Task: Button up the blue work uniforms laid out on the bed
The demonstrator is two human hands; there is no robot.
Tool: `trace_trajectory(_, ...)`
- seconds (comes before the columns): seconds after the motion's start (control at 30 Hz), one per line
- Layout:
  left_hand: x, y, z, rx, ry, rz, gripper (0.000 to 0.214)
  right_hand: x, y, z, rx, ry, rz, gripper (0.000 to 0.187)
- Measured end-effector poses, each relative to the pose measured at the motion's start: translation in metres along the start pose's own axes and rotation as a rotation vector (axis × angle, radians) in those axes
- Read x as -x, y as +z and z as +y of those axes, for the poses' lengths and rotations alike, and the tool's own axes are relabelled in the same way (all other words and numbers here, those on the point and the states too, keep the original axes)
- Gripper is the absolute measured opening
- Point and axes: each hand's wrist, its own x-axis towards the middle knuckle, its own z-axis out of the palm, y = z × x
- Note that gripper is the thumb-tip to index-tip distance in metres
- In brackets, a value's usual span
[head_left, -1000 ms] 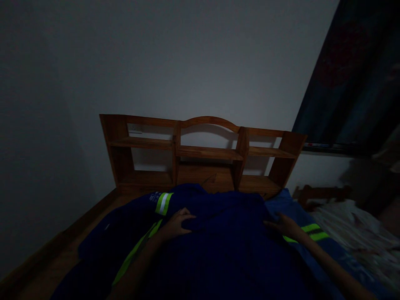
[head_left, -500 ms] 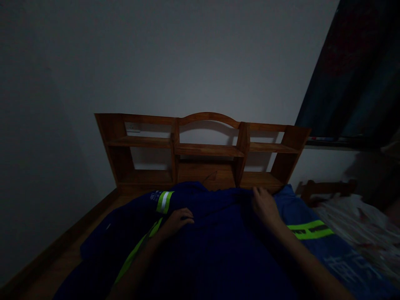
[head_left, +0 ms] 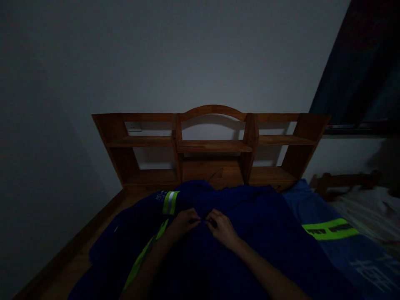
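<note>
A dark blue work jacket (head_left: 250, 246) with yellow-green and silver reflective strips lies spread out in front of me. My left hand (head_left: 186, 220) is closed in a pinch on its middle, thumb and fingertips at the cloth. Just beside it, my right hand (head_left: 221, 226) also pinches the jacket, and the two sets of fingertips almost meet. Dim light hides any small part between them. The left sleeve (head_left: 117, 233), with small white print near its band, stretches toward the left.
A wooden headboard with open shelves (head_left: 215, 146) stands against the white wall (head_left: 218, 54). To the right lie a lighter blue garment (head_left: 331, 246) with a yellow-green band and some pale patterned fabric (head_left: 368, 212). A dark curtain (head_left: 359, 66) hangs at upper right.
My right hand has left the jacket's far right edge and come inward and nearer, beside my left hand. The left hand stays at about the same spot. The view has shifted slightly.
</note>
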Motion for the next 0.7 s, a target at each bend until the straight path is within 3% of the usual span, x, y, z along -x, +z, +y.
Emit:
trace_trajectory(0.23, 0.000, 0.002, 0.003, -0.081, -0.064, -0.003, 0.017, -0.001, 0.003, -0.001, -0.062, -0.019, -0.007, 0.014)
trace_trajectory(0.7, 0.003, 0.003, 0.012, -0.095, -0.025, 0.021, 0.015, 0.002, 0.001, -0.005, 0.027, -0.030, -0.047, 0.006)
